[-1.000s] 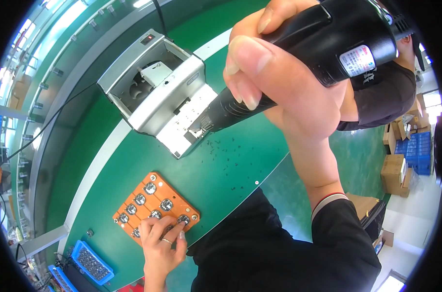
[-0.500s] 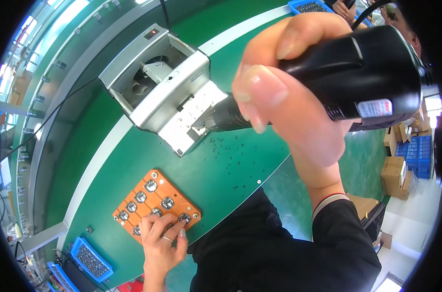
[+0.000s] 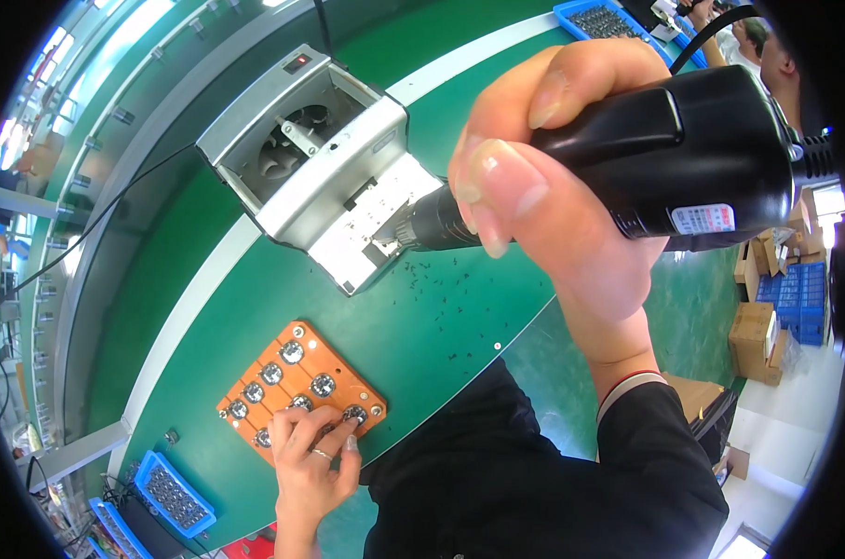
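My right hand [image 3: 553, 177] is wrapped round a black electric screwdriver [image 3: 692, 140], held nearly level. The screwdriver's nose reaches left to the bright front plate of a grey metal screw feeder [image 3: 334, 177]; glare hides its exact contact there. Below it on the table lies an orange fixture block [image 3: 343, 359] with several round, shiny metal parts in its pockets. Over the block's near edge is my left hand [image 3: 312, 456], fingers bent on top and thumb at the edge. One fingertip touches the round metal part [image 3: 354, 414] at the near right corner; the other fingertips are partly hidden.
Many tiny dark screws [image 3: 432, 279] lie scattered on the green table [image 3: 478, 307]. A blue tray [image 3: 175, 494] of metal parts stands at the lower left, another blue tray [image 3: 599, 20] at the far right. Other people are at the upper right. Cardboard boxes [image 3: 750, 340] stand on the right.
The screwdriver's rear end has dipped slightly with my right hand, its nose staying at the feeder. My left hand keeps its place on the block. The whole view has shifted a little.
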Tool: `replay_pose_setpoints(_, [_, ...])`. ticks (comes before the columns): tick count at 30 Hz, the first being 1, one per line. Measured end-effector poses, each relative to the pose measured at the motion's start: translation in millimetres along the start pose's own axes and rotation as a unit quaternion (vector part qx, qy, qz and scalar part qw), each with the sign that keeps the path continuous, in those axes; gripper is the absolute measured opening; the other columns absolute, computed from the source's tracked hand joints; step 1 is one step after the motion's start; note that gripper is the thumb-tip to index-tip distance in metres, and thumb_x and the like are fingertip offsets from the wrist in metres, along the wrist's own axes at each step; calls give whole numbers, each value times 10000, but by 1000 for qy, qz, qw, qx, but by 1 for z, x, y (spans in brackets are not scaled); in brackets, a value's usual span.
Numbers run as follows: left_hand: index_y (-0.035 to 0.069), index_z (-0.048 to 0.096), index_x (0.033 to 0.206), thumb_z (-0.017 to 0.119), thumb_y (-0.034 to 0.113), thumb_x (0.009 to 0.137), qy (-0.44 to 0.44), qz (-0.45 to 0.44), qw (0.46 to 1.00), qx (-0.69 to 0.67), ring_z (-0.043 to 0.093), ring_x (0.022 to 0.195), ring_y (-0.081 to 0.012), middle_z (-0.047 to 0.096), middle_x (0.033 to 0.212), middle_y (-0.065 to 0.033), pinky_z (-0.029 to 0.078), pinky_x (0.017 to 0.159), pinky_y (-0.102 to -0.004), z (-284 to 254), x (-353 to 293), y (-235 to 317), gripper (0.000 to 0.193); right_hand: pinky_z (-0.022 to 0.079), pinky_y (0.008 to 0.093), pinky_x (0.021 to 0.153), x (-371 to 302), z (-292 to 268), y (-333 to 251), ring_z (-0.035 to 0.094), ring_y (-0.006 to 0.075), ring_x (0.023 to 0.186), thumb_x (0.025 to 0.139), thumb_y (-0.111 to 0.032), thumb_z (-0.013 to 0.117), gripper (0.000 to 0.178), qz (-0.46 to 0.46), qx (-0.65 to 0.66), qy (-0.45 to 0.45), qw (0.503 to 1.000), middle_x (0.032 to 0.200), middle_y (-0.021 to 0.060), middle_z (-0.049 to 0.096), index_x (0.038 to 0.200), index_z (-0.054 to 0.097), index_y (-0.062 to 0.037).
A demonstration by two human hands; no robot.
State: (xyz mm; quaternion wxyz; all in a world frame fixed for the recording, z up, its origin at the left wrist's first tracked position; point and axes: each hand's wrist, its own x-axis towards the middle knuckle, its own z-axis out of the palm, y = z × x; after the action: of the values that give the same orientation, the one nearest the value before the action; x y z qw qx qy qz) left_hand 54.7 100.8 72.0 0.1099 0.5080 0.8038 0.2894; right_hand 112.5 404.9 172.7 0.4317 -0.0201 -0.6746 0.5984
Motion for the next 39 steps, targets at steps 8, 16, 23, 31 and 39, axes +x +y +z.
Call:
replay_pose_setpoints(8, [66,779,892,722,17,647,3,-4,1000,-1,528,873,-258,660,995,-13,438,799,-380,0,-1,0,257,497,294,501,2,3,-3,565,154,539,847,81,649,323,-5,-10,-12,1000,804,142,602,1071,453,-45])
replay_pose_setpoints(16, [63,780,892,720,21,640,2,-3,1000,0,524,877,-258,662,988,-10,431,800,-376,0,0,0,262,491,263,495,7,2,3,585,127,558,832,41,716,301,-17,-46,-42,998,789,118,641,1041,518,-45])
replay_pose_setpoints(23, [62,782,893,724,17,647,2,9,1000,10,523,879,-256,671,984,-13,431,798,-376,-1,2,1,257,483,268,503,23,1,10,590,118,563,832,11,730,257,30,-7,-90,995,753,89,641,1008,549,-36])
replay_pose_setpoints(31, [59,779,896,726,9,651,12,18,1000,12,528,879,-260,673,986,-22,437,798,-374,0,0,1,256,472,279,511,44,19,8,592,109,573,839,-18,728,241,112,38,-150,982,734,63,636,1001,550,-28])
replay_pose_setpoints(39, [57,776,893,725,1,656,25,27,999,15,538,882,-265,674,985,-27,440,791,-378,2,-4,0,249,470,269,534,40,30,12,581,85,569,838,-15,728,193,54,82,-135,986,721,31,629,939,563,-15])
